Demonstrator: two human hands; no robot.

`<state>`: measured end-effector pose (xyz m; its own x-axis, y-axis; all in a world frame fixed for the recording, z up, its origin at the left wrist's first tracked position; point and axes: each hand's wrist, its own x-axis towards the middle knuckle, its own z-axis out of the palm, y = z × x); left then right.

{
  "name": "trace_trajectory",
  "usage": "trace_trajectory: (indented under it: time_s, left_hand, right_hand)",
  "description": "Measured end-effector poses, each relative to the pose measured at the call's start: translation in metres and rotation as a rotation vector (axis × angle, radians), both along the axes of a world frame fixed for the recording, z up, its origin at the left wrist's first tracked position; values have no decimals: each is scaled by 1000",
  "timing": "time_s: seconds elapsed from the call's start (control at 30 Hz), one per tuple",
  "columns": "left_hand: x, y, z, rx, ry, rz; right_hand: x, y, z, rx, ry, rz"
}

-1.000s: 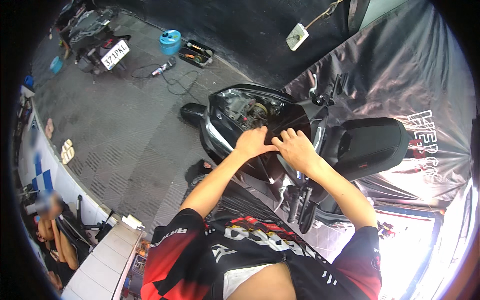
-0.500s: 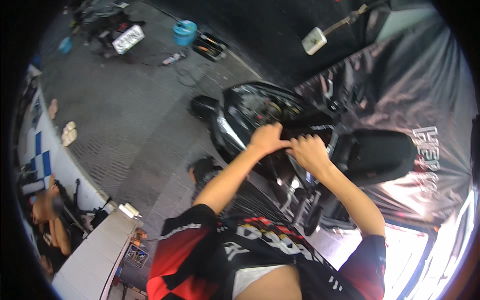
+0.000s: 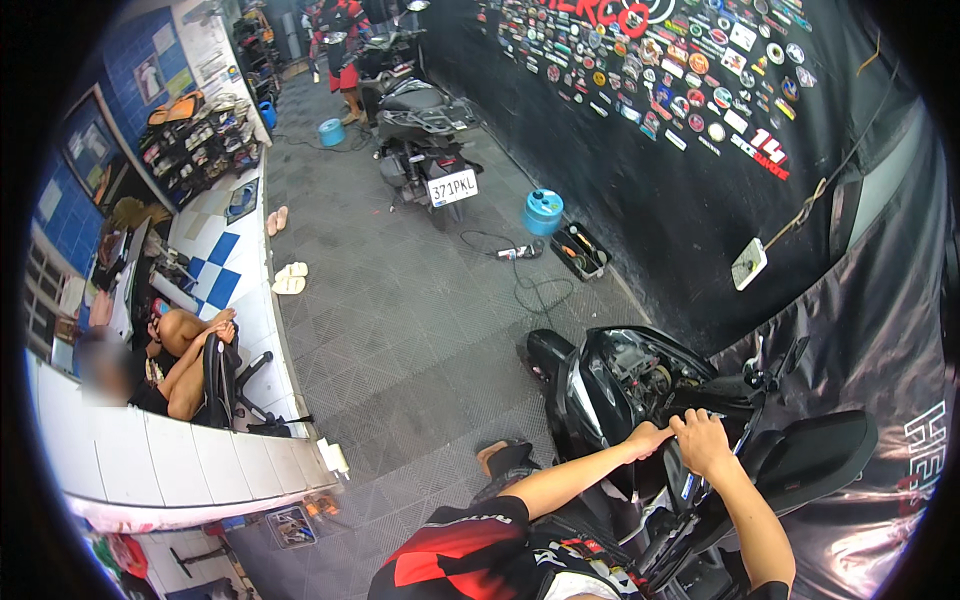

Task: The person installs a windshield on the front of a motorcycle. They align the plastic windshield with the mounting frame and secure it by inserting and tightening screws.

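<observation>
A black scooter (image 3: 590,400) stands at the lower right, its front opened so that inner parts (image 3: 650,378) show. Both my hands are together over its middle, between that opening and the black seat (image 3: 812,458). My left hand (image 3: 648,440) is closed, its thumb side against my right hand. Curled fingers of my right hand (image 3: 700,440) lie at the edge of a black panel. Whatever is between the fingers is hidden from this view.
Farther off are a parked motorcycle (image 3: 425,150), a blue tub (image 3: 543,212), a black tool tray (image 3: 580,250) and a corded tool (image 3: 518,252) on the floor. A person (image 3: 175,375) sits behind the white tiled ledge at left; another person (image 3: 345,50) stands at the back.
The view has swung up and left, bringing in the seated person, the motorcycle and the sticker-covered wall. My hands stay together at the scooter's middle.
</observation>
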<state>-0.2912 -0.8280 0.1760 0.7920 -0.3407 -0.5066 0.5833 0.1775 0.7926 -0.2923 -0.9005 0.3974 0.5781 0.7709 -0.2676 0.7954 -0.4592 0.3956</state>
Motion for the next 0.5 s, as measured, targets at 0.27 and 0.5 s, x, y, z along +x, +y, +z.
trace_trajectory:
  time_s: [0.27, 0.5]
  left_hand:
    - [4, -13, -18, -162, -154, 48]
    - [14, -20, -41, -21, -367, 237]
  right_hand:
    - [7, -3, -21, -184, 121, -178]
    - [11, 13, -29, -236, 174, -270]
